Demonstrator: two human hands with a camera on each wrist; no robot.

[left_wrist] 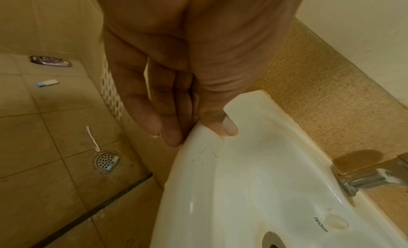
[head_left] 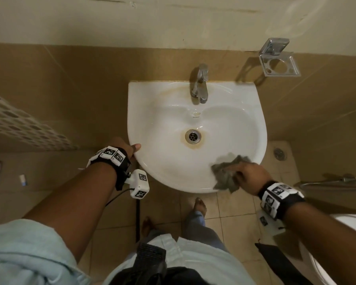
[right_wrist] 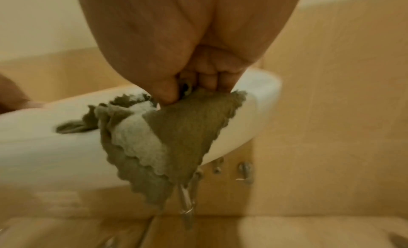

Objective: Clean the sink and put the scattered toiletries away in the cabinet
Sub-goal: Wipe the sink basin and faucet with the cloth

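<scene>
Fingers (right_wrist: 212,77) of the right hand (head_left: 253,175) clamp a grey cloth (head_left: 226,173) on the sink (head_left: 173,112) front-right rim, its corner hanging down. Left hand (head_left: 130,148) grips the left rim, thumb on top, fingers beneath.

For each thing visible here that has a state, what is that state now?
Sink: brownish stain around the drain, no standing water.
Faucet: no water running.
Grey cloth: crumpled, draped over the sink's front rim.
Right hand: grips the cloth.
Left hand: holds the sink's left rim, thumb on top.
Wall holder: empty.
</scene>
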